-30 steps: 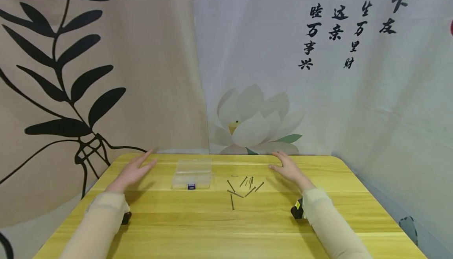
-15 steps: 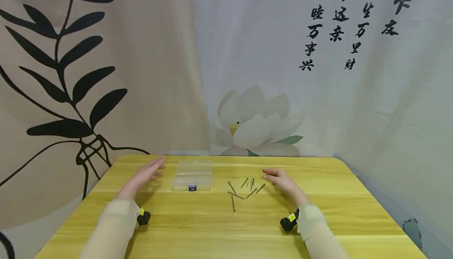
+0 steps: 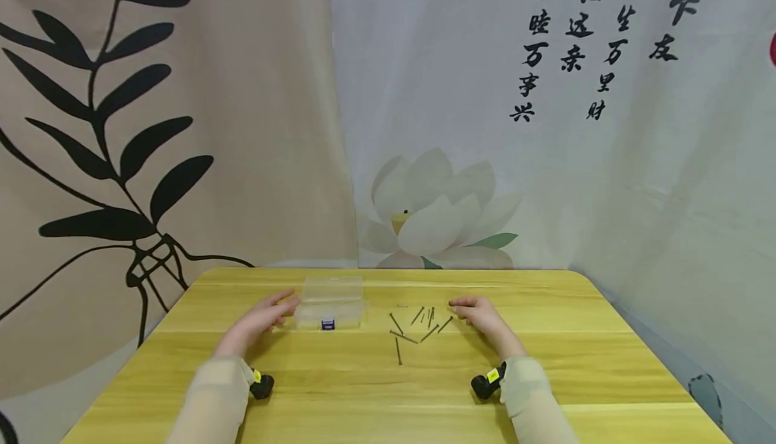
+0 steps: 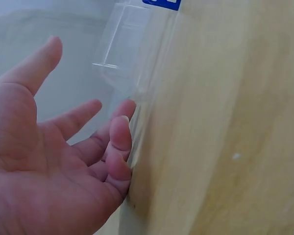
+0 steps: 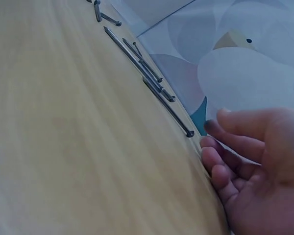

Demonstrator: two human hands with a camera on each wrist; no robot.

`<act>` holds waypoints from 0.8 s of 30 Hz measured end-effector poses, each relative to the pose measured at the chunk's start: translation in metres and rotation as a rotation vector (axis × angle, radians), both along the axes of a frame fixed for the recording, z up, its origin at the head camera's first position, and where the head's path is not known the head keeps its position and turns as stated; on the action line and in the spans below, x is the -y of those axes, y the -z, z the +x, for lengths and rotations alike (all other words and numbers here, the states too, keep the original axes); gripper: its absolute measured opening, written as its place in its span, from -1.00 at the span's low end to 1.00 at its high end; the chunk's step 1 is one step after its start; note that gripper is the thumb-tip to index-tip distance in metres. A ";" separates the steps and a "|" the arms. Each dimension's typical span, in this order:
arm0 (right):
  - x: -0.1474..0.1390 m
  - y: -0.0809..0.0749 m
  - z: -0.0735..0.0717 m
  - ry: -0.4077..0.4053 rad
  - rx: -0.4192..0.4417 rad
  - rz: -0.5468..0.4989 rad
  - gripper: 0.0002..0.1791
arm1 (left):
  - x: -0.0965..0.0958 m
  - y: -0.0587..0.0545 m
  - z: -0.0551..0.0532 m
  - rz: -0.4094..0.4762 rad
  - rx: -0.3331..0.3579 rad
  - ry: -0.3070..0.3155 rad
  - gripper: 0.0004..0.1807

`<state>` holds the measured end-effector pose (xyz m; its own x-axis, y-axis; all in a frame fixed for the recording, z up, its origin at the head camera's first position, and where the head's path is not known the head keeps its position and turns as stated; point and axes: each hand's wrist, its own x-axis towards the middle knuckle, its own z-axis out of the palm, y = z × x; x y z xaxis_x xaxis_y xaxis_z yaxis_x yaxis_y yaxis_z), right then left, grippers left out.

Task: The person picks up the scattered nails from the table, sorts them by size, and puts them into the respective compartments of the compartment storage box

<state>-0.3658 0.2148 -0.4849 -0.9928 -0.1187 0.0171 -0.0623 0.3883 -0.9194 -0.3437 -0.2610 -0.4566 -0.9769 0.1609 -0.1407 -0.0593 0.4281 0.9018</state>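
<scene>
A clear plastic box (image 3: 339,309) with a small blue label (image 3: 328,325) lies toward the back of the table, left of the middle. My left hand (image 3: 257,321) is at the box's left side, thumb raised and fingers partly bent, fingertips right by its wall in the left wrist view (image 4: 122,44). Several metal nails lie scattered right of the box, one nail (image 3: 398,351) nearest the front. Just right of them hovers my right hand (image 3: 483,317), its fingers loosely curled around nothing. In the right wrist view its fingertips are close to the head of a nail (image 5: 174,117).
The yellow wooden table (image 3: 388,403) ends at a straight back edge, with a fabric backdrop (image 3: 436,93) hanging behind it. A black wrist camera (image 3: 262,386) sits at the left cuff and another wrist camera (image 3: 487,385) at the right.
My left hand has moved right, from the table's left side to the box. The right hand has come left and down toward the nails, its fingers bending in. Box and nails stay put.
</scene>
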 end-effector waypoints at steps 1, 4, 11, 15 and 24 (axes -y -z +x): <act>0.000 0.001 0.000 -0.004 0.001 0.006 -0.68 | -0.001 0.002 0.000 -0.005 0.005 -0.007 -0.19; -0.001 0.001 0.003 0.000 0.001 0.020 -0.69 | -0.002 0.005 0.000 -0.048 0.005 -0.004 -0.17; -0.004 0.001 0.004 0.016 -0.009 0.035 -0.73 | -0.005 0.007 0.001 -0.058 -0.005 0.044 -0.09; -0.002 -0.001 0.004 0.014 -0.023 0.038 -0.74 | -0.006 0.007 0.002 -0.077 -0.026 0.053 -0.10; -0.002 0.000 0.008 0.009 -0.036 0.081 -0.74 | -0.010 0.005 0.001 -0.123 -0.051 0.062 -0.14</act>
<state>-0.3582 0.2170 -0.4846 -0.9927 -0.1126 0.0436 -0.0911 0.4622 -0.8821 -0.3429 -0.2506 -0.4618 -0.9720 0.2055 -0.1140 0.0147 0.5374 0.8432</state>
